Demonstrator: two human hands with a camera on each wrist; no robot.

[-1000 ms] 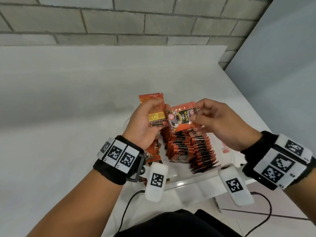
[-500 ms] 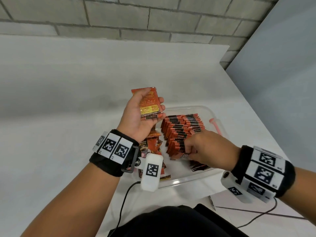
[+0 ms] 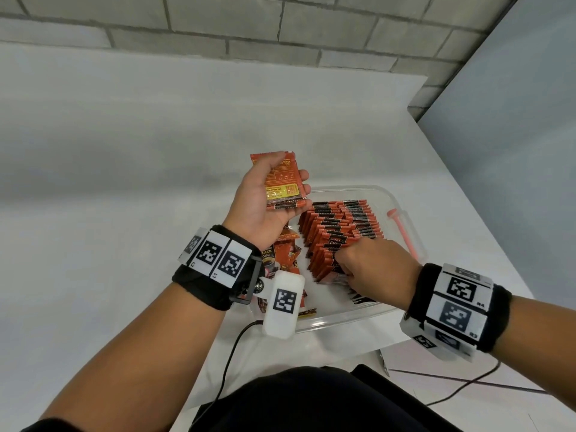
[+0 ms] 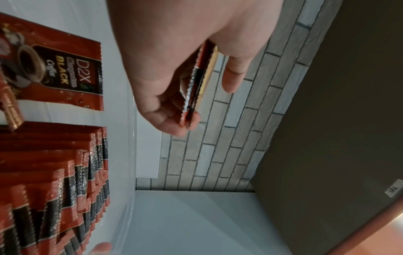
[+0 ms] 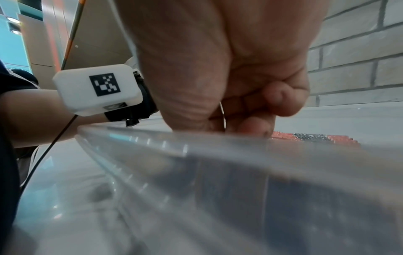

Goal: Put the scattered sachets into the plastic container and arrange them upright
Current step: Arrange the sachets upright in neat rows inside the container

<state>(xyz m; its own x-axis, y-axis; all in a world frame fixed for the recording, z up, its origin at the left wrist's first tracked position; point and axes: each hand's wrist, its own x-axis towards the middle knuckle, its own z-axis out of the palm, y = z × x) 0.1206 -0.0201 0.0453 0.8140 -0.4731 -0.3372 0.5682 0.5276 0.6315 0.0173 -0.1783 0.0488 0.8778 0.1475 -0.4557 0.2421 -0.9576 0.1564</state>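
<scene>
A clear plastic container [image 3: 405,204] stands at the table's near right corner. Two rows of orange-and-black sachets [image 3: 339,222] stand upright in it, also seen in the left wrist view [image 4: 65,181]. Several loose sachets [image 3: 282,254] lie flat in its left part, one face up [image 4: 65,72]. My left hand [image 3: 288,176] is raised over the container's left rim and grips a small stack of sachets [image 3: 285,190] between thumb and fingers [image 4: 231,81]. My right hand [image 3: 349,269] is down at the near end of the rows, fingers curled, pinching a sachet whose thin edge [image 5: 222,113] shows between thumb and fingers.
The container has a pink latch [image 3: 402,232] on its right side. Its near wall [image 5: 240,172] fills the right wrist view. White table [image 3: 124,213] stretches left and back to a brick wall [image 3: 280,26]. The table's right edge runs close to the container.
My right hand dropped from beside the left hand into the container with the sachet, reaching the near end of the rows. The left hand stayed raised with its stack.
</scene>
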